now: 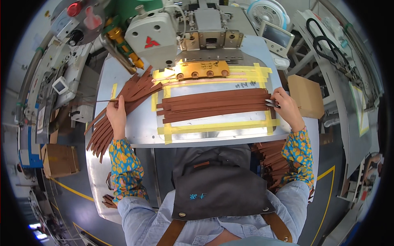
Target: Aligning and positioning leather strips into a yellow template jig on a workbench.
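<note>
At the far left a brown cardboard box [59, 160] sits low beside the counter [141, 131], and a fan of loose brown leather strips [102, 131] spills over the counter's left edge, their long axes running diagonally from lower left up toward the sewing machine [154, 39]. The left hand [116, 115] rests on the upper part of that fan, its grip closed narrowly around one thin strip end [107, 100] that pokes out to the left of the fingers. Moving right, a neat row of long leather strips [213, 105] lies flat inside a frame of yellow tape [213, 127], their long axes running straight left to right across the counter, just below the machine's orange clamp plate [201, 69]. The right hand [287, 108] sits at the right-hand ends of these strips, its grip pinched on a small pair of metal snips [272, 103] whose tips point left and touch the strip ends. So the laid-out strips stretch leftward from the right hand, which is plainly the nearer one; the left hand is well apart from them. Farther right a tan box [305, 96] stands near the wrist, and black scissors [326, 43] hang beyond.
</note>
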`<state>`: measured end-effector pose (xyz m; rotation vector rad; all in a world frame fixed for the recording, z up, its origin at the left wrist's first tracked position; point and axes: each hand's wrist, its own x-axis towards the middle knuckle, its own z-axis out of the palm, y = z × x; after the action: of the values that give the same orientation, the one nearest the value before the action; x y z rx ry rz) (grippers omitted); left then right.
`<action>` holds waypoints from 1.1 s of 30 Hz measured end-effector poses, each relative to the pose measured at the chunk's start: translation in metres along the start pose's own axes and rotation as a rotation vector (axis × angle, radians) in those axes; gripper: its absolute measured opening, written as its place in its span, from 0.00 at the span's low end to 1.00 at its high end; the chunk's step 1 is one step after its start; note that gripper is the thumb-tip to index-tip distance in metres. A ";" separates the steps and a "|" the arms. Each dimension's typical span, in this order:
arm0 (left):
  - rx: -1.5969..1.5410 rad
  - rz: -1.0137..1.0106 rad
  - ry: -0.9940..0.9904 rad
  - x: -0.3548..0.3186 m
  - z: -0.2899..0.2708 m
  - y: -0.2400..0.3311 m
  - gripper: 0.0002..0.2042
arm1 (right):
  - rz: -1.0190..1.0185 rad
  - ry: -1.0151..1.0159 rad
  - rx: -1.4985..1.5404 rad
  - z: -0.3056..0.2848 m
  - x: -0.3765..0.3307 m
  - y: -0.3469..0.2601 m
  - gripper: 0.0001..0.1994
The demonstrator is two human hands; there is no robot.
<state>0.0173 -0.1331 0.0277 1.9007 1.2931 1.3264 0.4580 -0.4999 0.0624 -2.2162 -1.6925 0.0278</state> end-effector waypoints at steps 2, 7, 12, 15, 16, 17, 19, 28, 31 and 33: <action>0.627 -0.170 -0.165 0.004 -0.012 0.023 0.24 | 0.018 -0.020 0.017 0.000 -0.001 -0.001 0.14; 0.897 -0.056 -0.184 -0.004 -0.006 0.048 0.25 | 0.004 0.037 0.226 0.005 0.001 0.024 0.11; 0.367 0.740 -0.372 -0.003 0.047 0.070 0.12 | 0.286 0.129 0.805 0.017 0.011 0.046 0.02; 0.342 0.827 -0.395 -0.009 0.082 0.057 0.13 | 0.426 0.220 1.016 0.017 0.020 0.059 0.04; 0.284 0.790 -0.459 -0.008 0.093 0.052 0.12 | 0.482 0.277 1.099 0.018 0.020 0.074 0.05; 0.226 0.753 -0.521 -0.007 0.098 0.046 0.10 | 0.508 0.333 1.098 0.023 0.021 0.088 0.06; 0.294 0.733 -0.524 -0.006 0.096 0.043 0.10 | 0.560 0.308 1.043 0.025 0.019 0.108 0.06; 0.283 0.677 -0.478 -0.014 0.092 0.052 0.08 | 0.594 0.159 0.897 0.028 0.053 0.084 0.06; 0.239 0.753 -0.468 -0.013 0.093 0.053 0.08 | 0.594 0.158 0.882 0.033 0.056 0.089 0.06; 0.207 0.800 -0.449 -0.013 0.092 0.051 0.07 | 0.596 0.170 0.869 0.033 0.055 0.096 0.07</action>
<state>0.1206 -0.1555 0.0243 2.8154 0.4540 0.9913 0.5558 -0.4615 0.0148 -1.8487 -0.6566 0.5811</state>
